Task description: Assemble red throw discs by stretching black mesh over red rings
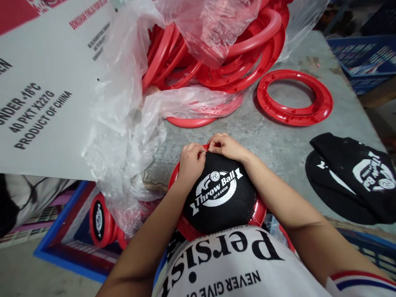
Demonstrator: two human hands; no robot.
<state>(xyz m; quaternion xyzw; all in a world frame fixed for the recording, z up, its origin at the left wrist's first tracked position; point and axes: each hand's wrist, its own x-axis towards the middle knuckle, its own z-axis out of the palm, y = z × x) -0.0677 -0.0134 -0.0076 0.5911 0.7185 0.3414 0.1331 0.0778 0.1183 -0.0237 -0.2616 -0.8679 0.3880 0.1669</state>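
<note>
Black cloth (218, 198) with white words on it lies over a red ring (261, 211) in the middle of the frame, just above the white shirt (222, 266). The left hand (192, 161) pinches at the top edge of the cloth, and the right hand (227, 147) pinches close beside it. Red rim peeks out on both sides. This one looks partly done: the cloth covers the hole, but its top edge seems not fixed yet, and the fingers hide how it sits. At the right of the frame, more black cloths (334, 198) lie on the grey table (278, 152), with no ring that I can see. One bare ring (293, 116) lies at the upper right, and a big heap of rings (213, 77) sits in a clear plastic bag (123, 95) at the top, so lots seem left. At the lower left, a blue crate (74, 264) holds a red disc (105, 220) with a black middle, which looks finished.
</note>
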